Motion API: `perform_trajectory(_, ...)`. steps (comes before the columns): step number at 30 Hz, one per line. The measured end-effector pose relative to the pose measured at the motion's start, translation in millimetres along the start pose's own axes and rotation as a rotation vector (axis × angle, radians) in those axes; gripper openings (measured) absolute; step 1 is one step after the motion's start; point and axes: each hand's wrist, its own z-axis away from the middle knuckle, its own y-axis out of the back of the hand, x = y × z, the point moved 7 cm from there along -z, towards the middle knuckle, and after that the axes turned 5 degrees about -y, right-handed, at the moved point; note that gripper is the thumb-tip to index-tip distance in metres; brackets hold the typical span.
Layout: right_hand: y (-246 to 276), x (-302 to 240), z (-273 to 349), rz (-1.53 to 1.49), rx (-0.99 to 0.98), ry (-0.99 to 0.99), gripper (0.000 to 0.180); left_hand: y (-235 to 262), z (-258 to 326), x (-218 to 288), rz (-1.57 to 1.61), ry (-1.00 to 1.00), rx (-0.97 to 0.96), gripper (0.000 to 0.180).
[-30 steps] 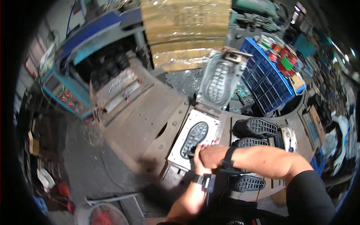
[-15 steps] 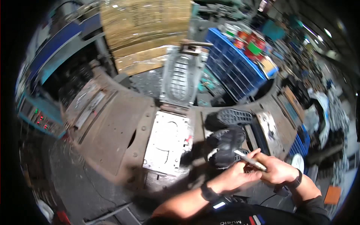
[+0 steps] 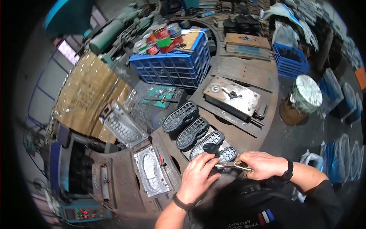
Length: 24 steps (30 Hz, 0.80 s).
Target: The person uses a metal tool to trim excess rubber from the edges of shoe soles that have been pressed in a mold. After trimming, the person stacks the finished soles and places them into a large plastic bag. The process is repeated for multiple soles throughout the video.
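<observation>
Right hand (image 3: 264, 166) wrapping metal tool (image 3: 230, 165), left hand (image 3: 196, 176) half-curled, perhaps touching black piece (image 3: 211, 149)

A shoe-sole workshop: a hinged metal mould (image 3: 150, 173) with a sole-shaped hollow (image 3: 147, 164) stands open on the curved, worn worktop (image 3: 127, 183), black treaded soles (image 3: 191, 134) lie in a row near it, and around them are a control panel (image 3: 69, 215) with lit red and green indicators (image 3: 85, 212), green machinery (image 3: 108, 36) and a blue crate (image 3: 171, 72) topped with tins (image 3: 164, 42)
</observation>
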Motion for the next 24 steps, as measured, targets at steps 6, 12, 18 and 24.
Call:
perform_trajectory(6, 30.5, 156.4, 88.2, 0.03, 0.254, -0.257, 0.041, -8.5, -7.7, -58.9, 0.063, 0.313, 0.452, 0.029)
perform_trajectory(12, -3.1, 301.4, 197.6, 0.096, 0.346, -0.73, 0.035, -65.8, 26.2, -198.8, 0.602, 0.491, 0.802, 0.029)
perform_trajectory(18, -155.1, 418.3, 271.4, -0.232, 0.253, -1.058, 0.038, -78.7, 49.9, -216.5, -0.094, 0.638, 0.394, 0.093)
perform_trajectory(24, -384.3, 506.5, 429.6, 0.076, -0.434, -1.097, 0.038, -84.1, 38.7, -222.7, -0.017, 0.616, 0.342, 0.101)
